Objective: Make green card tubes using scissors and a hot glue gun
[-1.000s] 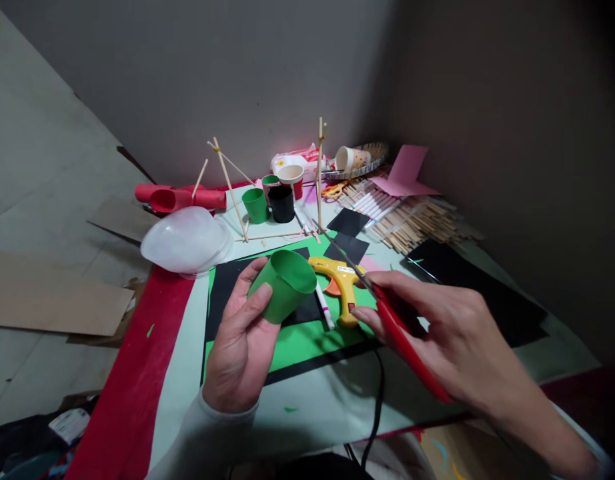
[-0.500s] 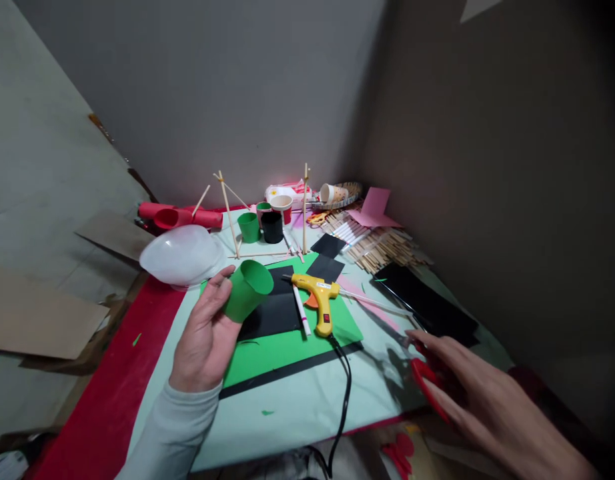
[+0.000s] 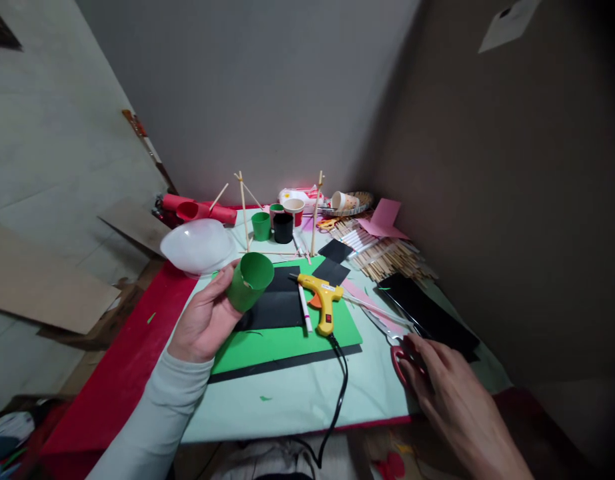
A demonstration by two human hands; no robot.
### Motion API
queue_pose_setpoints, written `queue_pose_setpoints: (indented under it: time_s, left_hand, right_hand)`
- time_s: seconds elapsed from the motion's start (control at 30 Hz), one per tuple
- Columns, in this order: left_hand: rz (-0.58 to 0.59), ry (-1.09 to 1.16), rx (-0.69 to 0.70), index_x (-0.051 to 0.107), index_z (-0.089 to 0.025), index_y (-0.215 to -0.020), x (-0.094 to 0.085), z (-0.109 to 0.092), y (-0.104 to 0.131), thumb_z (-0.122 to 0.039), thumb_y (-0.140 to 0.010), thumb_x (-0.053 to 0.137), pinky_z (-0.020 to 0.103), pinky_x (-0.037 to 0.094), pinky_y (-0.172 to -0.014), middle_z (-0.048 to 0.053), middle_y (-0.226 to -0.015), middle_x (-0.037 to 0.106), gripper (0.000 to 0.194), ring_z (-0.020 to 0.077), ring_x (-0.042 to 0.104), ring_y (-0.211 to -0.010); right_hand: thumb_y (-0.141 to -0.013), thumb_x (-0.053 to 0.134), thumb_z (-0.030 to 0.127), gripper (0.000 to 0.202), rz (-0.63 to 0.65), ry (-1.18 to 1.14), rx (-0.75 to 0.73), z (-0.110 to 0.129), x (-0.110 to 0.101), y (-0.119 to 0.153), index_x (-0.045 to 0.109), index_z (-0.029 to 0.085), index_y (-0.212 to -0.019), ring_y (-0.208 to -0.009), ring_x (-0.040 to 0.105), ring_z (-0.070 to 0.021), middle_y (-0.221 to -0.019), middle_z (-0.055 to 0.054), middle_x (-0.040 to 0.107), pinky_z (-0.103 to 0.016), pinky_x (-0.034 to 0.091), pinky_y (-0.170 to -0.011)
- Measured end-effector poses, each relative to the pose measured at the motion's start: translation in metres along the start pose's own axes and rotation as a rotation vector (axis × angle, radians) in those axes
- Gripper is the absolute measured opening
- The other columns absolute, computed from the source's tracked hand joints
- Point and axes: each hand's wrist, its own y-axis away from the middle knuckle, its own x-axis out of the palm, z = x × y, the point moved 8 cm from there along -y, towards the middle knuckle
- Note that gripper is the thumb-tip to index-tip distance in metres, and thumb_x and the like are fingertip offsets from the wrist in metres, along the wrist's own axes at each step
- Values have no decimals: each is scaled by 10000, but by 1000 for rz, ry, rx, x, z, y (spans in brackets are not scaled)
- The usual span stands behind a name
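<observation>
My left hand (image 3: 205, 327) is closed around a green paper-covered cup (image 3: 250, 285), its open mouth tilted toward me, above the left part of the sheets. At the right, my right hand (image 3: 455, 387) has its fingers on the red handles of a pair of scissors (image 3: 397, 363). The blades lie low over the table, pointing to the far left; part of the handles is hidden under the fingers. Between the hands a yellow hot glue gun (image 3: 326, 310) rests on a green sheet (image 3: 287, 350), next to a white marker (image 3: 305, 310) and a black sheet (image 3: 277, 308).
Behind stand a stick frame (image 3: 244, 213), a green cup (image 3: 261, 227) and a black cup (image 3: 283, 229). A white plastic bowl (image 3: 197, 245) sits left. Bundled sticks (image 3: 397, 260) and a black glossy piece (image 3: 427, 317) lie right. The glue gun's cord (image 3: 341, 393) hangs over the front edge.
My right hand has moved left and brought the scissors down to the table. The green cup in my left hand has turned slightly. The view has shifted a little.
</observation>
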Motion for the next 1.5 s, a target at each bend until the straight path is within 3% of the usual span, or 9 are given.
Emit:
queue_pose_setpoints:
  time_s: [0.2, 0.37, 0.53, 0.7, 0.83, 1.03, 1.17, 1.3, 1.5]
  left_hand:
    - [52, 6, -104, 684, -120, -830, -3, 7, 6, -97, -1023, 432, 202, 559, -519, 22, -614, 573, 319, 118, 595, -525]
    - [105, 2, -208, 567, -151, -606, -5, 22, 9, -135, -1024, 417, 213, 494, -468, 9, -563, 466, 445, 104, 483, -480]
    - [99, -58, -270, 631, -141, -640, -21, 31, 2, -158, -1009, 470, 253, 489, -463, 29, -529, 516, 403, 131, 497, -459]
    - [106, -104, -179, 733, -142, -860, -40, 23, -13, -91, -963, 496, 276, 535, -565, 73, -736, 723, 264, 183, 670, -635]
    - [159, -189, -89, 736, -156, -917, -50, 12, -19, -137, -968, 535, 319, 579, -715, 110, -954, 771, 208, 239, 727, -881]
    - [185, -393, 41, 715, -162, -1023, -56, -7, -16, -287, -970, 593, 326, 577, -759, 111, -1040, 733, 182, 244, 691, -972]
    - [93, -602, 198, 693, -200, -1137, -66, -30, -16, -418, -873, 758, 297, 532, -735, 53, -992, 692, 349, 215, 649, -931]
    - [18, -820, 447, 686, -212, -1165, -71, -57, -14, -444, -814, 805, 328, 506, -850, 63, -1160, 679, 437, 238, 609, -1095]
    - [265, -1117, 515, 523, -198, -1474, -56, -38, -3, -527, -921, 676, 465, 514, -1074, 151, -1459, 613, 661, 313, 583, -1346]
  right_hand:
    - [-1076, 425, 394, 394, -73, -60, -86, 24, -23, -15, 600, 151, -1332, -1090, 689, -346, -1238, -201, 677, -508, 617, -885]
    - [-1013, 632, 392, 619, 67, -436, -324, 97, -42, -62, 369, 250, -1554, -1302, 631, -319, -1447, -172, 606, -509, 558, -1053]
    - [-895, 769, 519, 990, 191, -736, -633, 187, -26, -115, 190, 237, -1648, -1517, 418, -318, -1658, -198, 380, -535, 415, -1209]
    - [-936, 739, 423, 959, 346, -690, -774, 236, 8, -136, 157, 181, -1657, -1507, 416, -297, -1665, -207, 365, -498, 422, -1205]
    - [-955, 714, 345, 907, 391, -637, -768, 247, 18, -141, 180, 92, -1643, -1434, 495, -296, -1609, -224, 436, -458, 457, -1175]
    - [-949, 704, 269, 885, 395, -610, -757, 253, 23, -146, 181, 87, -1639, -1404, 529, -319, -1531, -225, 515, -502, 477, -1152]
    - [-950, 690, 214, 904, 391, -554, -734, 252, 20, -150, 138, 164, -1664, -1403, 533, -362, -1530, -218, 516, -561, 495, -1118]
    - [-929, 735, 237, 968, 426, -422, -708, 251, 26, -149, 127, 145, -1677, -1367, 552, -406, -1514, -241, 528, -587, 521, -1070]
    - [-883, 812, 345, 1080, 474, -682, -671, 224, 33, -144, 97, 281, -1690, -1524, 405, -340, -1712, -143, 314, -525, 467, -1166]
